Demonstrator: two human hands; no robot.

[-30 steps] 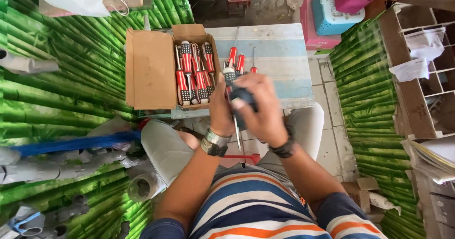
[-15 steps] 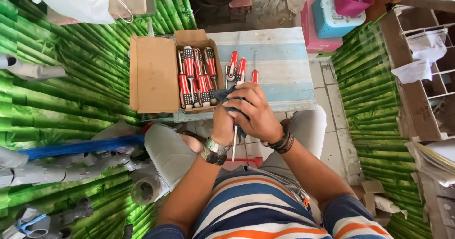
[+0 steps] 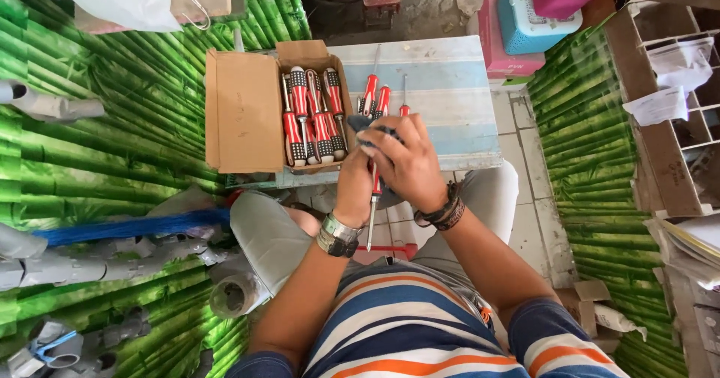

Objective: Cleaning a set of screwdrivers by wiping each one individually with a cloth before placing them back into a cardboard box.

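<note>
Both hands closed over one screwdriver [image 3: 372, 205]: left hand [image 3: 354, 190] wrapped round the handle area, right hand [image 3: 405, 164] clamped on top with a dark cloth [image 3: 365, 126]. Red handle barely visible between palms, shaft pointing down toward the lap, just off the near edge of the counter [image 3: 450, 93]. Three loose red screwdrivers [image 3: 381, 97] on counter beside the hands. One open cardboard box [image 3: 244, 112], roughly six red-black screwdrivers [image 3: 315, 115] inside; exact count unclear.

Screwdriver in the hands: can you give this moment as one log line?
left hand: holds screwdriver | right hand: rubs dark cloth on handle | open box: more screwdrivers
</note>
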